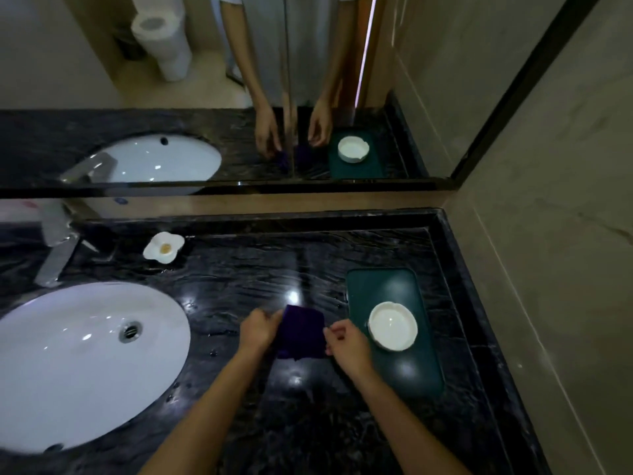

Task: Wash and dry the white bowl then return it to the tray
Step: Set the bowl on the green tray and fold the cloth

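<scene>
White bowl [393, 326] sits upright on the dark green tray [383, 286] at the right of the black counter [239, 269], untouched. Left hand [257, 330] and right hand [347, 344] each pinch an edge of a purple cloth [301, 332] between them, just left of the tray (cloth folded, low over the counter). White sink [68, 365] to the left, small flower-shaped dish [163, 248] at the far side near the tap [56, 255]

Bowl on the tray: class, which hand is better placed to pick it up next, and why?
Probably the right hand. It sits just beside the bowl on the tray; the left hand is across the purple cloth, nearer the sink. Both grip the cloth.
</scene>
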`<act>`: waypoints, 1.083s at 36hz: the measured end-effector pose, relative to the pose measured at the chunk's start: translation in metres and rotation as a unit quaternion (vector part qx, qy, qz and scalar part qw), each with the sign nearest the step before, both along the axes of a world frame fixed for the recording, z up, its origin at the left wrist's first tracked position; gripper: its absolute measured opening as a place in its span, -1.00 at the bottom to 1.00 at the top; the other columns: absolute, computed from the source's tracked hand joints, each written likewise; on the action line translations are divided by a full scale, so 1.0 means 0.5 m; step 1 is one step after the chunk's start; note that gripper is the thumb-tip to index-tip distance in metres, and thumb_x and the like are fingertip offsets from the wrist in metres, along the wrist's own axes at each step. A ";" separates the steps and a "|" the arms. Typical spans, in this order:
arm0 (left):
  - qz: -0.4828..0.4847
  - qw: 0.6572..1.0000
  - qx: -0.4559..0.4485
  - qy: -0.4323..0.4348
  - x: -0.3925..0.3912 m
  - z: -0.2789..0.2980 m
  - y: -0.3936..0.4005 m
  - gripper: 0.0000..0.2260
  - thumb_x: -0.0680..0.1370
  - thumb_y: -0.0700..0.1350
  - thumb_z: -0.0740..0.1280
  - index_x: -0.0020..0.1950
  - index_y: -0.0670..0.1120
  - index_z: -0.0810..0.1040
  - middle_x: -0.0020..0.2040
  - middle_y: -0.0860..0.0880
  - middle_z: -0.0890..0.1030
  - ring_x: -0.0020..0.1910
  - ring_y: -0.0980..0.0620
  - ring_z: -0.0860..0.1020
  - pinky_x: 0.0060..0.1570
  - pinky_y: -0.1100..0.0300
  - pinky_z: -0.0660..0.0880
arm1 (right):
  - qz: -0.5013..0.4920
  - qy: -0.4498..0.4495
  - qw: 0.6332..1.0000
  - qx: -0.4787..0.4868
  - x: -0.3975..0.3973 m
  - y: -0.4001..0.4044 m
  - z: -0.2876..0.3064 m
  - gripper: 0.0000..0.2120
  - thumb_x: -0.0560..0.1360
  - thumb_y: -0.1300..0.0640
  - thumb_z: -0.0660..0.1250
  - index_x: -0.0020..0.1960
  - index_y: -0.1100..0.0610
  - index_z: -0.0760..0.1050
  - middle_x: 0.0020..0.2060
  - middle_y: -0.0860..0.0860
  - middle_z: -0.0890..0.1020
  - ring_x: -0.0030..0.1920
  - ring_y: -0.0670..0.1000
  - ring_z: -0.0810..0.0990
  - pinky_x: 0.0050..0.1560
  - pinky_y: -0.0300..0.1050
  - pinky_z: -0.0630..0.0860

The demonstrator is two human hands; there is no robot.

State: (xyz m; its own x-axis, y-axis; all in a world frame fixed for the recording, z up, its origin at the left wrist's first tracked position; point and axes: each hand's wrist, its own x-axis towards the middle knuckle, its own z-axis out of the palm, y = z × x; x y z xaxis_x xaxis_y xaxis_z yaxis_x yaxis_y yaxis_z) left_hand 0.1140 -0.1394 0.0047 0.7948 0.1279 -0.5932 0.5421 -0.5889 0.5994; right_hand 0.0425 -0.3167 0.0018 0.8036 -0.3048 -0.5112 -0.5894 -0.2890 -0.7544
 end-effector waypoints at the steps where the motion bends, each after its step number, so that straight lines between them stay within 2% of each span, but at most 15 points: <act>1: -0.022 1.000 0.006 0.010 -0.001 -0.004 -0.008 -0.59 0.64 0.03 0.33 0.18 -0.34 0.59 0.15 -0.31 0.67 0.15 -0.24 0.64 0.07 0.04 0.54 | 0.017 0.016 1.000 -0.007 0.009 0.014 -0.008 -0.84 0.56 0.10 0.39 -0.04 0.17 0.46 -0.11 0.18 0.63 -0.06 0.24 0.68 0.01 0.24 0.63; 5: -0.087 0.995 0.047 0.035 -0.011 -0.025 -0.039 -0.61 0.64 0.02 0.32 0.16 -0.35 0.57 0.13 -0.34 0.66 0.12 -0.26 0.63 0.04 -0.02 0.54 | 0.093 0.049 0.989 -0.103 0.031 0.043 -0.026 -0.66 0.56 0.00 0.37 0.12 0.27 0.49 0.01 0.23 0.63 0.05 0.22 0.63 0.02 0.05 0.56; 7: -0.085 0.993 0.066 0.038 -0.014 -0.033 -0.043 -0.64 0.64 0.00 0.34 0.21 -0.30 0.53 0.18 -0.30 0.64 0.17 -0.24 0.61 0.05 0.01 0.53 | 0.095 0.051 0.987 -0.121 0.036 0.047 -0.028 -0.68 0.57 0.01 0.37 0.14 0.27 0.50 0.05 0.23 0.66 0.07 0.20 0.63 0.02 0.01 0.52; 11: -0.061 0.995 0.009 0.076 -0.003 -0.049 -0.037 -0.67 0.64 -0.06 0.34 0.26 -0.29 0.55 0.16 -0.30 0.64 0.14 -0.25 0.63 0.11 -0.05 0.56 | 0.067 0.059 0.993 -0.078 0.037 0.042 -0.032 -0.76 0.56 0.12 0.38 0.13 0.25 0.50 0.01 0.22 0.65 0.03 0.22 0.67 0.04 0.16 0.64; 14: 0.025 0.987 -0.083 0.135 0.002 -0.037 -0.037 -0.85 0.65 -0.13 0.31 0.13 -0.21 0.51 0.01 -0.24 0.57 -0.16 -0.16 0.60 -0.20 -0.05 0.61 | 0.044 0.052 0.996 -0.065 0.034 0.031 -0.030 -0.90 0.54 0.17 0.41 -0.07 0.13 0.49 -0.16 0.13 0.63 -0.20 0.14 0.72 -0.16 0.15 0.69; 15: 0.047 0.983 -0.099 0.147 0.001 -0.034 -0.037 -0.91 0.65 -0.14 0.31 0.02 -0.15 0.47 -0.02 -0.21 0.56 -0.24 -0.10 0.57 -0.30 0.00 0.59 | 0.038 0.052 0.996 -0.066 0.033 0.028 -0.029 -0.85 0.54 0.17 0.41 -0.16 0.07 0.46 -0.19 0.11 0.64 -0.24 0.13 0.72 -0.19 0.15 0.69; 18: 0.096 0.974 -0.140 0.153 -0.011 -0.039 -0.034 -0.79 0.65 -0.17 0.32 -0.15 -0.08 0.36 -0.19 -0.14 0.54 -0.36 -0.02 0.55 -0.41 0.08 0.54 | 0.033 0.059 0.995 -0.076 0.034 0.022 -0.022 -0.73 0.51 0.16 0.42 -0.32 0.00 0.43 -0.24 0.11 0.66 -0.21 0.15 0.72 -0.14 0.16 0.69; 21: 0.108 0.973 -0.147 0.142 -0.034 -0.040 -0.031 -0.75 0.60 -0.22 0.39 -0.16 -0.10 0.34 -0.17 -0.18 0.58 -0.39 -0.04 0.58 -0.53 0.14 0.55 | 0.093 0.071 0.986 -0.122 0.036 0.010 -0.016 -0.78 0.49 0.10 0.40 -0.30 0.10 0.48 -0.21 0.14 0.68 -0.13 0.15 0.68 -0.10 -0.04 0.60; 22: 0.092 0.982 -0.122 0.114 -0.043 -0.043 -0.028 -0.74 0.58 -0.21 0.42 -0.14 -0.12 0.34 -0.11 -0.20 0.60 -0.34 -0.07 0.61 -0.49 0.13 0.58 | 0.116 0.075 0.981 -0.133 0.035 0.007 -0.015 -0.82 0.50 0.10 0.39 -0.25 0.13 0.51 -0.18 0.15 0.68 -0.11 0.14 0.66 -0.11 -0.08 0.56; 25: -0.001 1.000 -0.030 0.005 -0.072 -0.047 -0.025 -0.74 0.54 -0.16 0.49 0.01 -0.20 0.42 0.03 -0.22 0.62 -0.01 -0.19 0.63 -0.05 -0.03 0.61 | 0.155 0.074 0.972 -0.161 0.032 0.004 -0.014 -0.79 0.54 0.08 0.38 0.06 0.22 0.55 -0.03 0.19 0.68 0.01 0.17 0.66 0.00 -0.06 0.55; 29: -0.063 0.993 0.040 -0.092 -0.103 -0.051 -0.016 -0.64 0.55 -0.02 0.47 0.20 -0.19 0.47 0.20 -0.18 0.49 0.09 -0.17 0.57 0.05 -0.11 0.57 | 0.184 0.031 0.961 -0.204 0.020 0.010 -0.008 -0.64 0.56 0.10 0.37 0.29 0.17 0.39 0.15 0.17 0.59 0.14 0.18 0.59 0.10 0.00 0.53; 32: -0.168 0.961 0.102 -0.195 -0.105 -0.057 -0.011 -0.54 0.56 -0.04 0.45 0.43 -0.12 0.49 0.39 -0.18 0.47 0.31 -0.18 0.49 0.23 -0.09 0.53 | 0.217 -0.081 0.944 -0.237 0.011 0.006 -0.010 -0.47 0.55 0.16 0.38 0.48 0.14 0.32 0.38 0.11 0.45 0.35 0.11 0.43 0.35 -0.04 0.42; 35: -0.304 0.892 0.166 -0.292 -0.097 -0.063 -0.007 -0.44 0.51 -0.04 0.51 0.49 -0.04 0.48 0.50 -0.13 0.47 0.37 -0.23 0.51 0.25 -0.17 0.54 | 0.343 -0.142 0.893 -0.253 0.016 -0.002 -0.016 -0.41 0.61 0.14 0.30 0.58 0.14 0.18 0.57 0.04 0.25 0.55 0.05 0.20 0.56 -0.11 0.14; 37: -0.360 0.872 0.187 -0.274 -0.096 -0.077 -0.004 -0.45 0.58 0.04 0.40 0.55 0.01 0.39 0.56 0.00 0.40 0.48 -0.21 0.42 0.40 -0.17 0.42 | 0.396 -0.124 0.878 -0.239 0.018 -0.003 -0.028 -0.39 0.65 0.11 0.23 0.61 0.15 0.07 0.61 0.02 0.11 0.61 0.02 0.06 0.59 -0.14 0.02; 39: -0.381 0.878 0.198 -0.210 -0.096 -0.104 0.007 -0.45 0.67 0.16 0.16 0.65 0.11 0.13 0.65 0.16 0.16 0.63 -0.13 0.15 0.57 -0.13 0.11 | 0.408 -0.090 0.880 -0.227 0.013 -0.001 -0.043 -0.38 0.68 0.08 0.16 0.62 0.17 -0.05 0.63 0.02 -0.01 0.62 0.03 -0.07 0.59 -0.14 -0.04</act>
